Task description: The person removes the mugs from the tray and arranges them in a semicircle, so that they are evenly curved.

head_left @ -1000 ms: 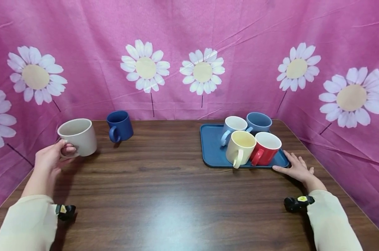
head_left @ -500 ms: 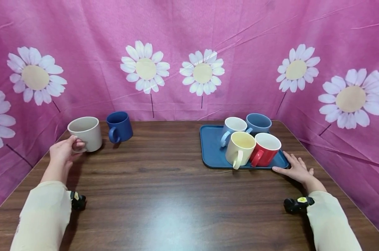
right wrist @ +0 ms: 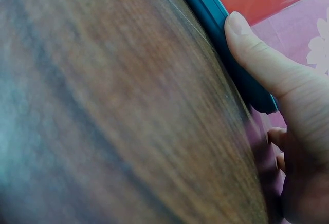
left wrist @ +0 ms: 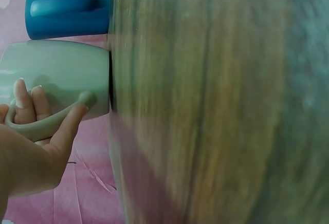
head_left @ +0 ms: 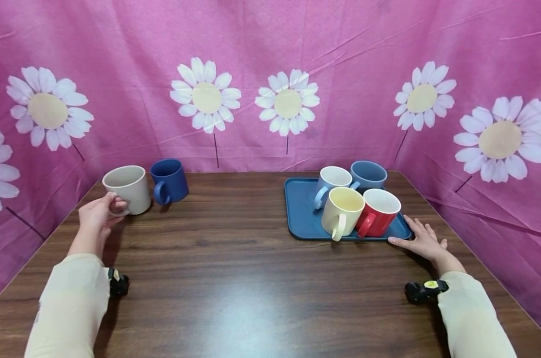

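Observation:
My left hand (head_left: pixel 98 213) grips the handle of a light grey mug (head_left: pixel 136 194) at the back left. The mug stands upright, its base right at the tabletop in the left wrist view, fingers through the handle and thumb along it. Just right of it is a dark blue mug (head_left: pixel 173 181), handle facing front. At the right, my right hand (head_left: pixel 424 242) touches the near right corner of a blue tray (head_left: pixel 302 219), fingers spread and thumb (right wrist: pixel 241 31) against its edge. On the tray stand a yellow mug (head_left: pixel 344 211), a red mug (head_left: pixel 380 216), a light blue mug (head_left: pixel 326 186) and a slate-blue mug (head_left: pixel 369 176).
All of this is on a brown wood-grain table (head_left: pixel 234 258). A pink cloth (head_left: pixel 252 40) with white daisies hangs behind and along both sides. The yellow mug's handle reaches over the tray's front rim.
My left hand has moved right with the grey mug, bringing it close beside the dark blue mug. My right hand and the tray have stayed put.

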The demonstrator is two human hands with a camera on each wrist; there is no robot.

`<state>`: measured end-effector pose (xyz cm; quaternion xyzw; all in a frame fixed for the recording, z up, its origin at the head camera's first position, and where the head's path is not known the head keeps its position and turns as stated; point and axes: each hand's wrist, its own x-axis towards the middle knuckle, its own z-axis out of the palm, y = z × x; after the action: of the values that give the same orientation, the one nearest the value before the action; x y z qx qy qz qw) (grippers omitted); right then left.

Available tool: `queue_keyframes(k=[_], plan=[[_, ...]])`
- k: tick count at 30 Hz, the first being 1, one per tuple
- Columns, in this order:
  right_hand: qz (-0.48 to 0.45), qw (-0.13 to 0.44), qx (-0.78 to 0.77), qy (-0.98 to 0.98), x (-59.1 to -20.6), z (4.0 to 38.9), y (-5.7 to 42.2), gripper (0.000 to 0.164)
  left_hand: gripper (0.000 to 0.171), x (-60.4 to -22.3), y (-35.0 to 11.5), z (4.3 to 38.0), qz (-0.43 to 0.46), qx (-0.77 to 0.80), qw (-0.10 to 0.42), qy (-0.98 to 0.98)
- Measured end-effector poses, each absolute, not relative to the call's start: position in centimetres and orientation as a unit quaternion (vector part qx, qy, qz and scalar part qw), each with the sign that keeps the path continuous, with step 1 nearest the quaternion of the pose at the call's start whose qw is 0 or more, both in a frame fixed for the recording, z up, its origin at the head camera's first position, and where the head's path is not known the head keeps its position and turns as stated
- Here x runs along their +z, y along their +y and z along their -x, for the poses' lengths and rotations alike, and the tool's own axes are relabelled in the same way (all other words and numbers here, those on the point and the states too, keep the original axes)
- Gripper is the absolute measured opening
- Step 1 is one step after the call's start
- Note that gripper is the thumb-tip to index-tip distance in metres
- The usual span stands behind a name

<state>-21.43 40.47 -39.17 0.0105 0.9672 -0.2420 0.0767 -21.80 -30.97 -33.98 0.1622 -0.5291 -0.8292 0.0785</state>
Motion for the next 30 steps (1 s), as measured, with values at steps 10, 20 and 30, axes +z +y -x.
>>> queue_keyframes(k=[10, 20, 30], plan=[[-0.011, 0.074, -0.243, 0.967, -39.1, 21.8, 40.5, 0.095, 0.036, -34.0, -30.7, 22.0, -0.157, -0.838, 0.065, -0.519], [-0.014, 0.066, -0.235, 0.97, -39.0, 21.8, 40.3, 0.096, 0.027, -36.2, -32.7, 23.9, -0.151, -0.836, 0.05, -0.526], [-0.012, 0.069, -0.239, 0.968, -39.0, 21.7, 40.3, 0.095, 0.035, -34.1, -30.9, 22.2, -0.149, -0.848, 0.046, -0.507]])
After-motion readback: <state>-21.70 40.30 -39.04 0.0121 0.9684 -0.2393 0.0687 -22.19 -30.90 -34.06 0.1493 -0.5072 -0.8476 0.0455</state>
